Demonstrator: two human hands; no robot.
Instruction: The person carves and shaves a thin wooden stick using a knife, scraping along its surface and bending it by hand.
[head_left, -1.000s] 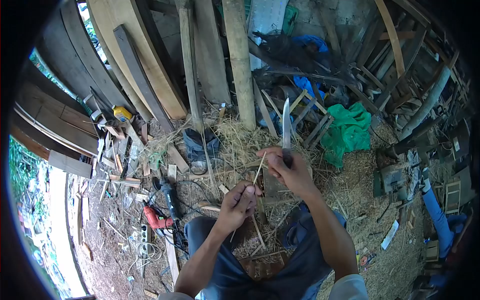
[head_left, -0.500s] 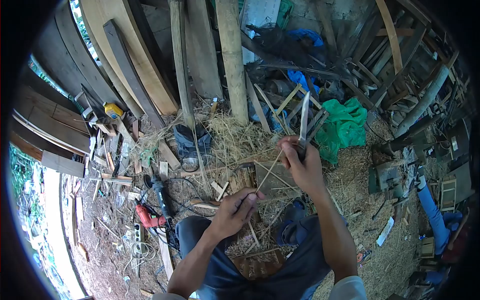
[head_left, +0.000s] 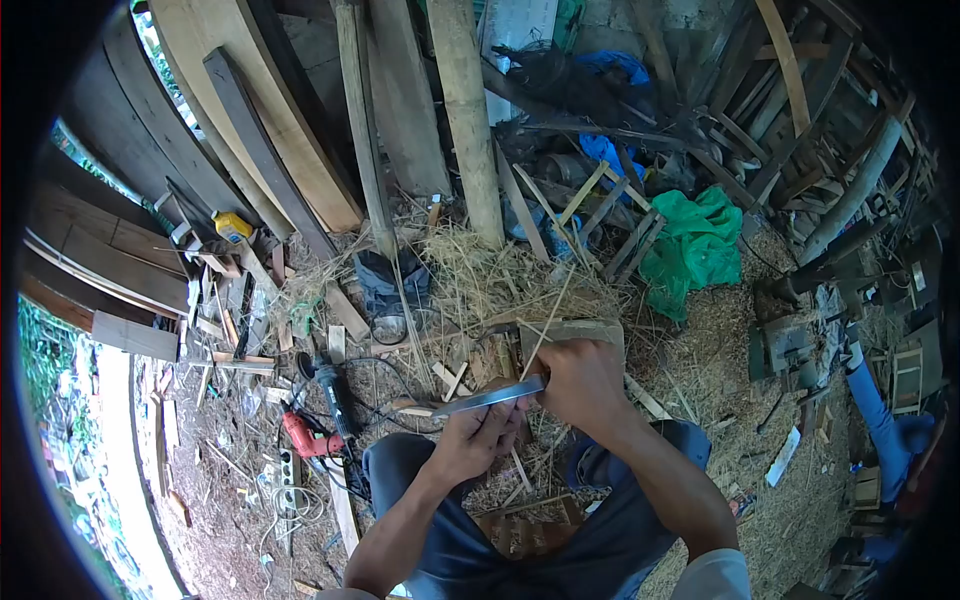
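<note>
My right hand [head_left: 580, 380] is closed round the dark handle of a knife. The knife's blade [head_left: 490, 398] points left and lies across the top of my left hand. My left hand [head_left: 480, 435] is closed on a thin strip [head_left: 543, 335], which rises past the blade to the upper right. The two hands are close together above my knees, and the left fingertips are partly hidden by the blade.
A red drill [head_left: 308, 438] and a grinder [head_left: 332, 395] lie on the littered floor at left. A green plastic bag [head_left: 692, 250] is at upper right. Planks [head_left: 270, 110] and a bamboo post [head_left: 468, 120] stand ahead. A wood block [head_left: 590, 335] sits beyond my right hand.
My right hand has moved down towards my left. The knife has swung from pointing up to lying nearly level, pointing left over my left hand. The strip now extends up beyond the blade.
</note>
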